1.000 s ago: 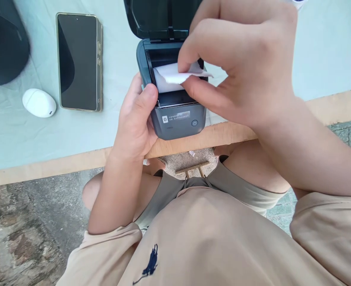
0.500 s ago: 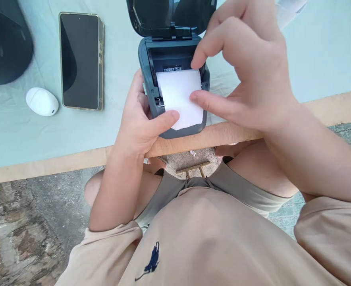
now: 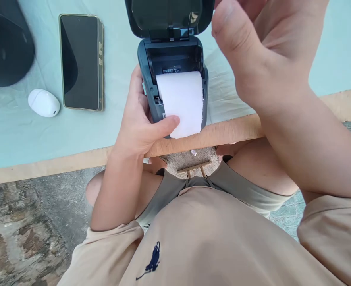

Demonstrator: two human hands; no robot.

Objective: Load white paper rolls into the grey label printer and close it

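A small dark grey label printer stands at the table's near edge with its lid flipped up. A strip of white paper runs out of its roll bay and lies flat over the printer's front. My left hand grips the printer's left side, its thumb pressing the paper's lower left corner against the body. My right hand is raised above and to the right of the printer, near the lid, touching neither paper nor printer; its fingertips run out of the top of the view.
A phone with a dark screen lies face up to the left, a white oval earbud case beside it. A black rounded object fills the far left corner. The table carries a pale green cloth; stone floor lies below.
The paper, first pinched by my right hand over the bay, got pulled down over the printer's front. My left thumb came onto it, and my right hand let go and rose.
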